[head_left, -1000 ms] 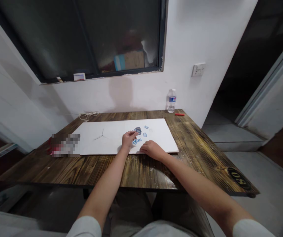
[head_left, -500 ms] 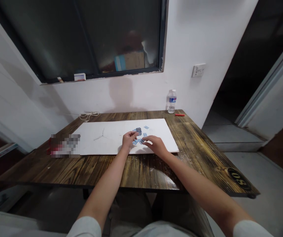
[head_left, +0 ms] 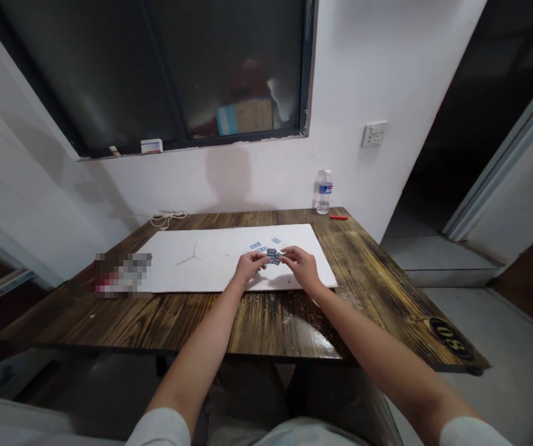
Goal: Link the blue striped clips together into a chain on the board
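A wooden table [head_left: 276,328] holds a white board [head_left: 215,272] and water bottle [head_left: 323,193].

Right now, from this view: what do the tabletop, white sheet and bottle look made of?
The tabletop looks like wood, dark-stained or charred, with a satin sheen; grain and knots show. The white sheet is matte, probably foam board or thick card; the view can't settle which. The bottle looks like clear, glossy plastic, with a ribbed body.
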Demonstrator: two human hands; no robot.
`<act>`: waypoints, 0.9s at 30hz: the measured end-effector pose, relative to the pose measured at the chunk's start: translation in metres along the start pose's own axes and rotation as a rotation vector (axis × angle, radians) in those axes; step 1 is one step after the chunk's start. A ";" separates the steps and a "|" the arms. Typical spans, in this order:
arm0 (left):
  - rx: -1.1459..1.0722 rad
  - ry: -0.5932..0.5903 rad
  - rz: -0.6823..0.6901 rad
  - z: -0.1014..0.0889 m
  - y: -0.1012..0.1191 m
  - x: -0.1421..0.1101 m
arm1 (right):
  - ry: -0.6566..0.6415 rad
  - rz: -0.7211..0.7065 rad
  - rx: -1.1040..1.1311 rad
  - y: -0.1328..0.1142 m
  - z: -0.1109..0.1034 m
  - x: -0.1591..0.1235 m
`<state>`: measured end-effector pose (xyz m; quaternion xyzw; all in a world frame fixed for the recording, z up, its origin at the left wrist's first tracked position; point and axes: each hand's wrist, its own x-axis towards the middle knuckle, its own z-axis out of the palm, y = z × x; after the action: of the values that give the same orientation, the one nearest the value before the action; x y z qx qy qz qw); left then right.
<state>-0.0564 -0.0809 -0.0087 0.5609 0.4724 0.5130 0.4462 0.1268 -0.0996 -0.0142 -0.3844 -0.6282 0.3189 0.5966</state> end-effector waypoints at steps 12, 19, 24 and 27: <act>0.037 -0.186 0.051 -0.001 -0.004 -0.002 | -0.036 0.086 0.073 0.013 0.000 0.003; 0.047 -0.242 0.032 0.000 -0.002 -0.004 | -0.101 0.216 0.215 0.017 0.006 0.004; 0.049 -0.249 0.042 0.000 -0.005 -0.002 | -0.080 0.233 0.227 0.012 0.005 0.004; 0.047 -0.264 0.036 0.000 -0.006 -0.002 | -0.067 0.221 0.207 0.008 0.005 0.004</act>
<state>-0.0565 -0.0815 -0.0149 0.6422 0.4113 0.4315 0.4818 0.1230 -0.0922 -0.0194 -0.3766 -0.5655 0.4584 0.5730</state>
